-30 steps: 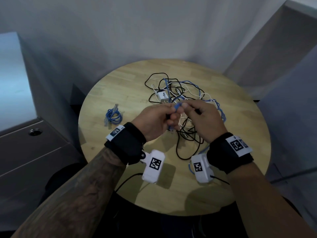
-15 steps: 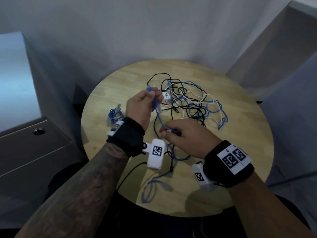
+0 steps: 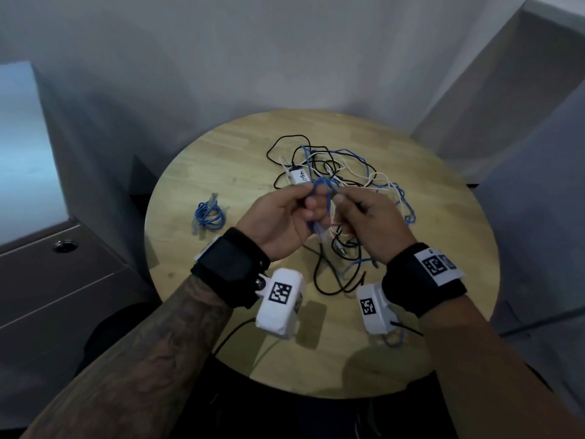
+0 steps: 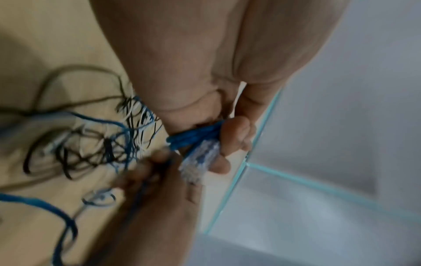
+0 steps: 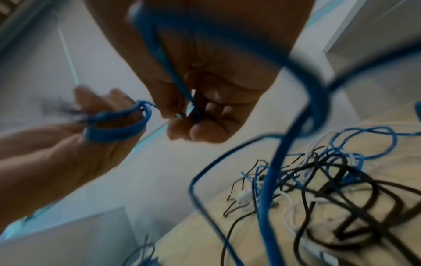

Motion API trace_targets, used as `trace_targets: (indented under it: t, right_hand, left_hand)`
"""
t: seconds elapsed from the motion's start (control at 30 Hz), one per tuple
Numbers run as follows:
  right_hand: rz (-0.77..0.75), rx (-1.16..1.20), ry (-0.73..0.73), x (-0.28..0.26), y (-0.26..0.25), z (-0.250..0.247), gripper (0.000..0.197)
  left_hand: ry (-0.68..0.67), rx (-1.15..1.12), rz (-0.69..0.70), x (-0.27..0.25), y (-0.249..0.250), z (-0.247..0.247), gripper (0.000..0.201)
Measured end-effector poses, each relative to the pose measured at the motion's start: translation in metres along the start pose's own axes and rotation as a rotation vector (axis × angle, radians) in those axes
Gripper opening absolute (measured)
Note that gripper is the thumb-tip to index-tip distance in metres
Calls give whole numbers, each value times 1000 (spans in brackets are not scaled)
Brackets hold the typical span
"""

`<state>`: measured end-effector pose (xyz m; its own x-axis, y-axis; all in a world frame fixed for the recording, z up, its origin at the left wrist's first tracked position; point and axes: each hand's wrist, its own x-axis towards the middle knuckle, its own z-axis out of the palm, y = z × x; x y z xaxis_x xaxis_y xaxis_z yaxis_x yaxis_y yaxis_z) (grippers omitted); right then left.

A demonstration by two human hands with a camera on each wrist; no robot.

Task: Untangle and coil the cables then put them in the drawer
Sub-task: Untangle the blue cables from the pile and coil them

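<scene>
While wound round fingers (image 4: 237,133), blue cable (image 4: 196,137).

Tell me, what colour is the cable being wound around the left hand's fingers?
Blue. The cable loops around the left hand, best seen in the right wrist view.

round wooden table (image 3: 427,312), tangled cables (image 3: 345,172), blue coil (image 3: 207,213)

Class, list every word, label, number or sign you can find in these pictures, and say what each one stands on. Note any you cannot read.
No text can be read for certain.
White adapter in the cable tangle: dark handwritten mark, too small and blurred to read.
White tag on the left wrist camera: square black-and-white code pattern, no letters.
White tag on the right wrist camera: a similar code pattern.
Right wristband label: code patterns only.
</scene>
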<state>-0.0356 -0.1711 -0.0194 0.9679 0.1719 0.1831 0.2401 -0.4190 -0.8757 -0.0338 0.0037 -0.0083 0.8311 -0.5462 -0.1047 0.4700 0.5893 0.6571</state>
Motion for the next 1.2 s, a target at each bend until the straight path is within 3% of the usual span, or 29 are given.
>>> trace_targets:
  t: [0.07, 0.13, 0.37, 0.43, 0.5, 0.57, 0.63, 0.73, 0.83, 0.97, 1.1, 1.2]
  right_hand:
    - [86, 24, -173, -5, 1, 14, 23]
    - [122, -94, -329, -12, 0, 28, 19]
    - [-107, -549, -450, -23, -15, 36, 21]
    - [-127, -543, -401, -24, -19, 31, 21]
    - [-185, -539, -251, -20, -22, 23, 23]
    - [-254, -534, -68, -14, -21, 14, 21]
    - [-293, -494, 81, -7, -19, 2, 17]
    - [-252, -403, 195, 0, -8, -14, 14]
    - [-212, -305, 175, 3, 3, -17, 16]
    - [-172, -179, 61, 2, 0, -6, 20]
    - [-65, -170, -90, 0, 3, 7, 25]
    - [-9, -299, -243, -7, 9, 16, 20]
  left_hand:
    - [1, -196, 79, 1, 7, -5, 25]
    - [58, -271, 193, 3, 17, -15, 25]
    - [432, -139, 510, 16, 37, -47, 27]
    - [508, 56, 576, 19, 34, -54, 23]
    - [571, 499, 606, 19, 26, -54, 20]
    - [479, 1001, 500, 16, 13, -44, 20]
    - [317, 1132, 329, 13, 2, -31, 25]
    - [190, 918, 150, 10, -5, -17, 39]
    - [77, 781, 58, 8, -1, -13, 36]
    - [-38, 214, -73, 3, 7, -12, 38]
    - [-19, -254, 74, 3, 13, -13, 40]
    - [87, -394, 255, 4, 29, -24, 41]
